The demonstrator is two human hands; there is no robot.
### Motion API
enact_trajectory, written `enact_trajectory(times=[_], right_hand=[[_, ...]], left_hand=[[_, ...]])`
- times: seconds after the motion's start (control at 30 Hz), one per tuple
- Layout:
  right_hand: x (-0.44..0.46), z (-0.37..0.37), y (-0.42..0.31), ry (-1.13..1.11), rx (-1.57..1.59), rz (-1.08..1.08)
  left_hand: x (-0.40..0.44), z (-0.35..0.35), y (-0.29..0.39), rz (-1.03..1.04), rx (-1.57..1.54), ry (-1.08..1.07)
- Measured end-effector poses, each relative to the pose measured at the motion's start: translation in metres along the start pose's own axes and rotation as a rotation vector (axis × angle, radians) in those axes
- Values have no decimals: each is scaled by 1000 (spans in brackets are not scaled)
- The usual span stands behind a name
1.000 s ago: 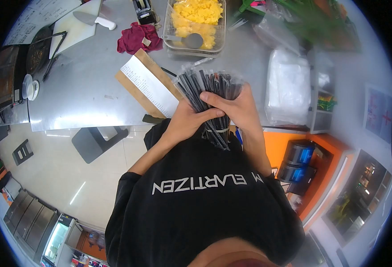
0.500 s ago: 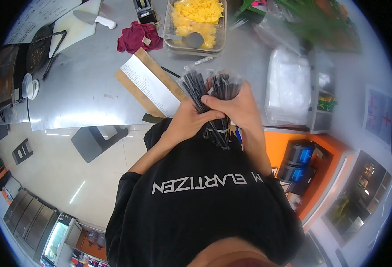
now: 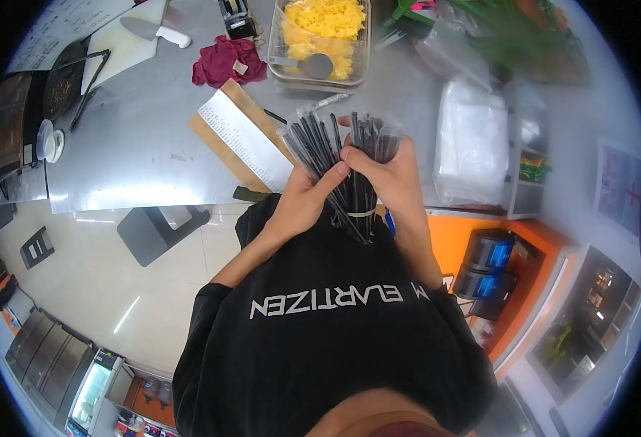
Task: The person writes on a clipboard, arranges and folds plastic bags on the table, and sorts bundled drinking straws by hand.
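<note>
Both hands grip a bundle of black straws in clear plastic wrappers, fanned into two clumps in front of my chest. My left hand (image 3: 307,195) is closed around the left clump of straws (image 3: 315,140). My right hand (image 3: 387,171) is wrapped round the right clump (image 3: 368,131), its thumb lying across the front near the left thumb. Lower down, a pale rubber band (image 3: 363,214) circles the straws, whose bottom ends point toward my shirt. A brown paper piece with a printed receipt (image 3: 244,138) lies on the steel table just left of the bundle.
On the steel table (image 3: 138,160) are a clear tub of yellow pieces (image 3: 324,18) with a scoop, a maroon cloth (image 3: 227,61), a tape dispenser (image 3: 237,18) and a stack of clear plastic bags (image 3: 471,142). A knife (image 3: 153,30) rests on a white board at the far left.
The left clump of straws has spread wider, with one straw now standing apart between the clumps. My left thumb has moved up toward the right thumb.
</note>
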State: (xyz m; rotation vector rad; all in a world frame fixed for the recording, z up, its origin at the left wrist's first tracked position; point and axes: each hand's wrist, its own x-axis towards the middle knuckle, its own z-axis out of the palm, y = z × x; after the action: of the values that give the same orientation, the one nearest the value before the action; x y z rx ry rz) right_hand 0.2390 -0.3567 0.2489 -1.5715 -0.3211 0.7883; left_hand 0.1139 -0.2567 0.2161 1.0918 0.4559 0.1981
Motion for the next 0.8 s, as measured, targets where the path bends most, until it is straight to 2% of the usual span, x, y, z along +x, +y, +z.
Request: enact_trajectory(times=[0.2,0.3,0.43,0.5,0.6,0.7,0.8], right_hand=[[0,-1,-5,-51,-31,68],[2,-3,2,-48,0,72],[1,2,-2,-1,1,8],[0,3,-12,-62,-40,38],[0,2,-16,-71,-64,65],[-1,2,-9,-16,-60,58],[0,1,-1,11,32,28]], left_hand=[[0,-5,-2,-33,25,-72],[0,4,-4,-7,-106,99],[-1,-4,-2,-27,-18,-2],[0,-8,-5,-77,40,-53],[1,-3,-2,7,23,-31],[1,8,3,7,-47,66],[3,-5,-9,-6,-27,4]])
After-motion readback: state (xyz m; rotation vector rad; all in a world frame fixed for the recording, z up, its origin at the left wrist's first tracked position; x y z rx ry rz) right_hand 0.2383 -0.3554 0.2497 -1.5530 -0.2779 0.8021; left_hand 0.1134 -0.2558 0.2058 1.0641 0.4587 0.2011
